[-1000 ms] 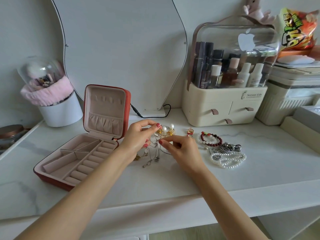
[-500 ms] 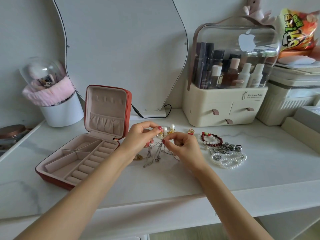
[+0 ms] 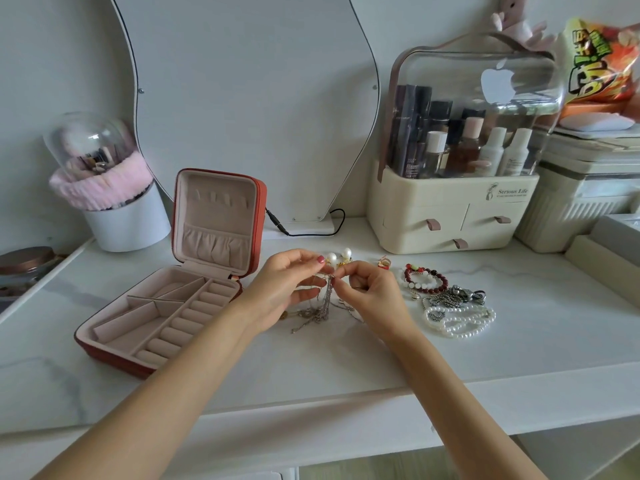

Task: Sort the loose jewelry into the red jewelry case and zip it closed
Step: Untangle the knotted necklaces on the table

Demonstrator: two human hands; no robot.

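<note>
1. Observed the red jewelry case (image 3: 166, 299) lying open on the white marble-look tabletop (image 3: 346, 358), left of both hands, lid standing upright behind the tray.
2. Noted the tray's pink lining: ring rolls along its right side, divided compartments on its left, all bare of jewelry.
3. Found the left hand (image 3: 280, 289) raised just above the tabletop, thumb and forefinger pinched on the upper end of a bunch of thin silver chains (image 3: 318, 308).
4. Found the right hand (image 3: 370, 292) just beside the left, fingertips likewise pinched on the same chains, remaining fingers curled inward.
5. Recorded the chains hanging down between the two hands, lower ends trailing in a tangle on the tabletop.
6. Could not separate the strands; possibly several necklaces knotted together.
7. Logged two pearl earrings (image 3: 339, 257) with gold fittings just behind the hands, on the tabletop.
8. Logged a small gold-and-red ring (image 3: 384, 262) to the right of the earrings.
9. Logged a red-and-white bead bracelet (image 3: 425, 278) further right, with a dark metal chain piece (image 3: 453, 297) and a pearl strand (image 3: 460, 320) in front of it, touching one another.
10. Noted a cream cosmetics organiser (image 3: 450, 216) with clear lid at the back right, well apart from the case.
11. Noted a white brush holder (image 3: 128, 223) with pink band at the back left.
</note>
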